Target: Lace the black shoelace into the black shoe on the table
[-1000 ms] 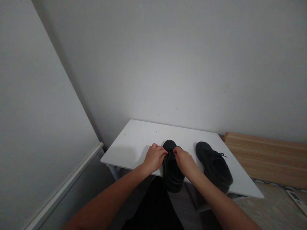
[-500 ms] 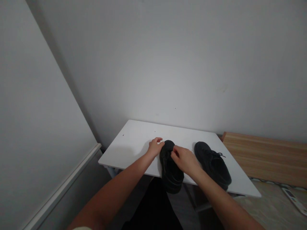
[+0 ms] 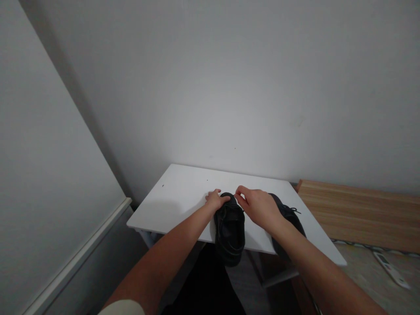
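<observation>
Two hands are meeting at the toe of the left shoe (image 3: 229, 232) on the table (image 3: 183, 192); left hand (image 3: 216, 201) is curling loosely against it; right hand (image 3: 259, 208) is pinching there, what unclear; no bow showing yet.

Plain grey walls (image 3: 229, 78), white table (image 3: 183, 192), wooden board (image 3: 357, 210) right, dim light

Both bare forearms reach up from the lower edge toward the middle of the frame, converging. The left hand (image 3: 216, 201) lies palm down just left of centre, fingers loosely spread. The right hand (image 3: 259, 208), just right of centre, sits slightly higher, its thumb and forefinger pinched together at its upper-left tip.
</observation>
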Available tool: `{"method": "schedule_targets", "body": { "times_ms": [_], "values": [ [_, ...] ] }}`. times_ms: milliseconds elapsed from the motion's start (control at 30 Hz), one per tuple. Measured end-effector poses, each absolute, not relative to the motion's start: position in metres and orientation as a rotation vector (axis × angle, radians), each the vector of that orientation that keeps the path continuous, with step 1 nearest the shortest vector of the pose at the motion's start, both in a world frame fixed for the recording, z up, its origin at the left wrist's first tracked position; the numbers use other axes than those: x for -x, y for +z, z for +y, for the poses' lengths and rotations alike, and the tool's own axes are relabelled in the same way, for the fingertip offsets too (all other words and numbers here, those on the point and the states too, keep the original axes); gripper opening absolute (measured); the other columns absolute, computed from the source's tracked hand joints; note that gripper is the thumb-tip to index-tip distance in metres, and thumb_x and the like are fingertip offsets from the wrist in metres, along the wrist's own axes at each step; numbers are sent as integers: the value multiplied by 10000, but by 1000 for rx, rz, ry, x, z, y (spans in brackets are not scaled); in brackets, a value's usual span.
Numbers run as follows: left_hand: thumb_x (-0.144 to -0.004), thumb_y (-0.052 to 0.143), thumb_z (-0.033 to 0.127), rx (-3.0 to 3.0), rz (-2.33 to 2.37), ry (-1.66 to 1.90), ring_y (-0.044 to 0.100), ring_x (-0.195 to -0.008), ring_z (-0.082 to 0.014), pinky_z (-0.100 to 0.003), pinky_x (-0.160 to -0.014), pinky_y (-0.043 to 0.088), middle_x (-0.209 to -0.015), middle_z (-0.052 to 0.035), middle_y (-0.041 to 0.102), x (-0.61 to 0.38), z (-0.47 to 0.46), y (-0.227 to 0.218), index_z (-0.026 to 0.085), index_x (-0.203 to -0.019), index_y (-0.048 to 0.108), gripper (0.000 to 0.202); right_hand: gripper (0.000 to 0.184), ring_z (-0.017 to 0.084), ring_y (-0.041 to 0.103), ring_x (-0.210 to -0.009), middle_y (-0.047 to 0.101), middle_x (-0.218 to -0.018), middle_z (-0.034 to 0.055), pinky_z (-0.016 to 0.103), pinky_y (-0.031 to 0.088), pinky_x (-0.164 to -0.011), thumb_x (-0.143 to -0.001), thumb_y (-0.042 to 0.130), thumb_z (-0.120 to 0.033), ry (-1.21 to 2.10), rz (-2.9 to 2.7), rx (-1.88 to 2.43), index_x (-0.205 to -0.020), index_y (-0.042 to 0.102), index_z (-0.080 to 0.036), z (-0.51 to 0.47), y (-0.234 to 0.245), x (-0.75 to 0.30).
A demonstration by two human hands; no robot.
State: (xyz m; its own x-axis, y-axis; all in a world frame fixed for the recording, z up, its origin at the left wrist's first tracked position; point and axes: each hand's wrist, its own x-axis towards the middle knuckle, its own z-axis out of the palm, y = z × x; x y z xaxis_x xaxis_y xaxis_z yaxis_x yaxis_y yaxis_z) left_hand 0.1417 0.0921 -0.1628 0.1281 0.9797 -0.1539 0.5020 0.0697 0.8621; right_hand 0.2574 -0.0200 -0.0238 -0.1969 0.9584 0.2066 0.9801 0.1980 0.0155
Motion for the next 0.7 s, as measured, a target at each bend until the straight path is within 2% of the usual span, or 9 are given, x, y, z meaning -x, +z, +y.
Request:
{"method": "schedule_targets", "body": {
  "times_ms": [100,200,300,433,567,633,700],
  "values": [
    [-766,516,394,-1665,1468,775,553,-1013,-213,-336,-888,395,-1061,-82,631,-128,76,-152,183,-1000,605,328,210,171,582,-621,650,-700,34,257,192,-517,-888,376,-339,-144,-2225,1977,-911,554,-230,-20,-42,-270],
    [-778,492,377,-1835,1240,740,603,-820,-161,-273,-774,445,-850,-27,679,-111,60,-144,190,-834,657,256,203,163,562,-601,634,-661,21,252,206,-513,-874,386,-350,-31,-2124,2000,-878,553,-234,-21,-55,-279],
    [-743,529,298,-1936,1063,687,610,-762,-145,-248,-709,458,-832,-25,690,-99,51,-140,181,-865,672,221,192,154,542,-583,607,-621,2,244,229,-516,-859,400,-353,67,-2060,1935,-845,552,-237,-22,-57,-281],
    [-689,546,206,-1998,1159,614,597,-706,-138,-237,-651,452,-767,-25,676,-100,53,-133,168,-840,672,201,195,129,495,-520,549,-553,-22,237,252,-517,-847,407,-349,169,-2024,1799,-797,550,-225,-21,-54,-276],
    [-703,494,161,-2044,1054,709,549,-643,-110,-214,-587,421,-724,-4,632,-104,51,-120,158,-861,644,218,205,119,450,-496,495,-519,-36,234,256,-497,-823,426,-350,264,-1961,1700,-768,566,-211,-21,-48,-275],
    [-738,486,179,-2025,905,777,535,-651,-105,-217,-599,419,-751,-7,621,-105,47,-116,152,-891,628,211,207,113,426,-488,462,-510,-43,231,261,-484,-809,441,-352,361,-1915,1642,-745,570,-203,-22,-43,-274],
    [-781,487,230,-1961,796,830,551,-732,-127,-251,-675,439,-829,-31,624,-103,44,-117,146,-932,615,215,202,107,406,-481,436,-502,-50,227,260,-470,-802,449,-347,462,-1869,1591,-729,565,-198,-23,-36,-272]
  ]
}}
